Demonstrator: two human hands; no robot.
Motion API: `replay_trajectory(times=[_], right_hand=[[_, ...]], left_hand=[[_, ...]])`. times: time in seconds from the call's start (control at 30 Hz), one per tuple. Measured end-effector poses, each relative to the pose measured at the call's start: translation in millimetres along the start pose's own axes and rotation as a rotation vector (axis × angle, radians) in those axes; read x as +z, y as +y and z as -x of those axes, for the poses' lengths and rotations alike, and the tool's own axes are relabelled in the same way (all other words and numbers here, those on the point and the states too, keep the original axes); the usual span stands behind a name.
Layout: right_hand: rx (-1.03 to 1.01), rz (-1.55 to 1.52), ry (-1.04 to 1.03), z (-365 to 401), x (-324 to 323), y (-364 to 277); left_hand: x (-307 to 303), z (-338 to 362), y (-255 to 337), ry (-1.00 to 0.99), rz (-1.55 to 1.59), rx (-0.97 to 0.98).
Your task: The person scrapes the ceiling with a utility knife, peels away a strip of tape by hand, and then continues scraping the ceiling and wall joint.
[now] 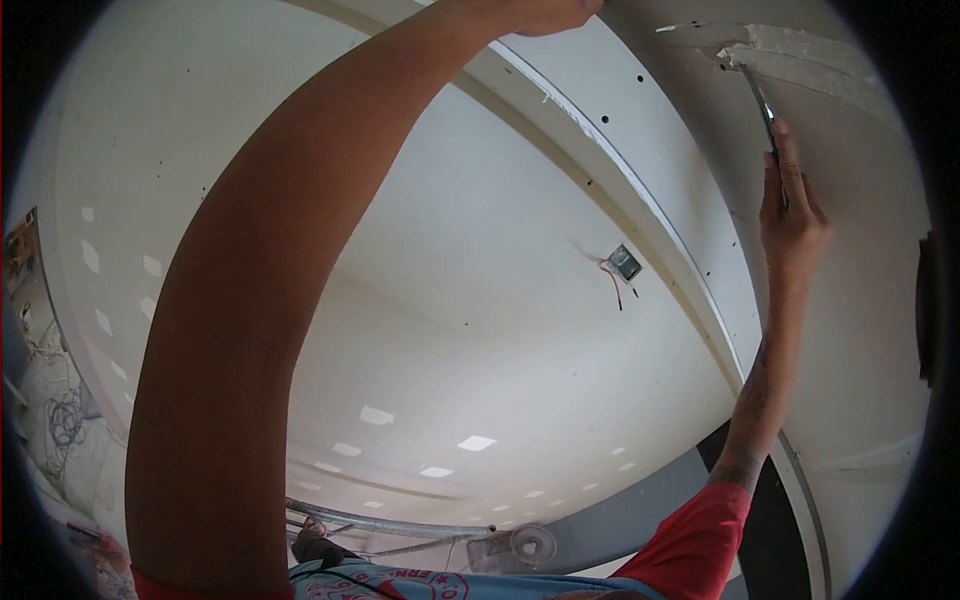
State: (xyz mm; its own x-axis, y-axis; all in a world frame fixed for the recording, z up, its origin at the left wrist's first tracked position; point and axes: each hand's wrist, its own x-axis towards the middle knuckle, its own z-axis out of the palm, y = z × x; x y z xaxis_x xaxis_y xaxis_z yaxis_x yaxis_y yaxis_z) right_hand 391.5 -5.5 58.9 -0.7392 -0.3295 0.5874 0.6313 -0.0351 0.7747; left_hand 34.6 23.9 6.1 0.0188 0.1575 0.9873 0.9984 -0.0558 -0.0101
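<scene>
My right hand [792, 215] is closed around a putty knife [762, 100], seen nearly edge-on. The knife's tip reaches a rough, pale strip of joint compound [800, 58] on the grey-looking board surface overhead. My left arm stretches up across the view, and my left hand [550, 15] is at the top edge, partly cut off. Its visible fingers look curled in near the stepped edge of the ceiling; whatever they hold is out of frame.
A long ledge [640, 190] curves across the white ceiling panels. Wires [615, 285] hang from a square cut-out [625, 262]. Below are a metal scaffold rail [390, 522], a fan [533, 545] and a person's foot [314, 526]. Coiled cable [66, 418] lies on the floor at left.
</scene>
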Motion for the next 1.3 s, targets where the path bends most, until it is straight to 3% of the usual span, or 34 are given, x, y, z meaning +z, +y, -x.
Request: replay_trajectory(times=[0.1,0.23,0.27,0.3,0.33,0.4,0.47,0.57,0.63,0.73,0.83,1.07,1.13,1.23,1.27,1.3], right_hand=[[-0.057,-0.082,0.152,-3.5,8.9,-6.1],[0.005,-0.215,0.112,8.0,29.5,7.8],[-0.018,-0.032,-0.148,26.5,46.4,24.0],[-0.037,0.153,-0.404,35.0,51.8,21.8],[0.161,0.027,-0.532,49.3,51.6,14.6],[-0.054,-0.226,0.025,46.3,50.1,11.2],[0.022,-0.263,0.034,34.6,38.9,3.6],[0.068,-0.277,0.066,21.5,29.2,4.8],[0.050,-0.315,0.180,11.0,29.5,-0.7],[-0.014,-0.279,0.271,-2.0,34.8,-2.7],[0.011,-0.251,0.219,-6.4,36.9,-4.5],[0.002,-0.242,0.240,-4.5,46.9,-0.3],[-0.090,-0.025,0.091,-3.9,42.5,-1.8],[-0.122,0.033,-0.030,6.1,56.9,2.9],[-0.125,0.039,-0.029,3.6,54.3,2.7],[-0.119,-0.135,0.102,1.6,51.8,1.8]], left_hand=[[-1.6,-0.7,0.1,-0.039,-0.006,-0.016],[7.8,-2.7,-2.4,-0.001,-0.019,0.000],[21.1,-4.2,-3.4,-0.003,-0.016,0.003],[36.0,-4.7,-3.7,0.151,-0.050,0.021],[44.1,-9.9,-9.8,0.316,-0.092,0.035],[2.7,1.9,-3.8,0.019,0.031,-0.016],[12.9,0.1,-1.6,0.015,-0.009,0.002],[18.9,-5.8,-7.8,0.172,-0.045,-0.019],[-5.7,2.3,0.7,-0.082,-0.022,-0.046],[-11.9,2.0,0.4,-0.112,0.026,-0.083],[-2.8,1.6,-1.8,-0.017,-0.074,-0.033],[2.5,-0.7,-0.1,-0.001,-0.028,-0.024],[-1.4,0.1,1.9,-0.064,-0.022,-0.058],[1.3,1.4,0.8,-0.032,-0.021,-0.042],[-0.8,1.0,0.7,-0.026,-0.018,-0.042],[-2.8,1.5,0.8,-0.039,-0.028,-0.042]])
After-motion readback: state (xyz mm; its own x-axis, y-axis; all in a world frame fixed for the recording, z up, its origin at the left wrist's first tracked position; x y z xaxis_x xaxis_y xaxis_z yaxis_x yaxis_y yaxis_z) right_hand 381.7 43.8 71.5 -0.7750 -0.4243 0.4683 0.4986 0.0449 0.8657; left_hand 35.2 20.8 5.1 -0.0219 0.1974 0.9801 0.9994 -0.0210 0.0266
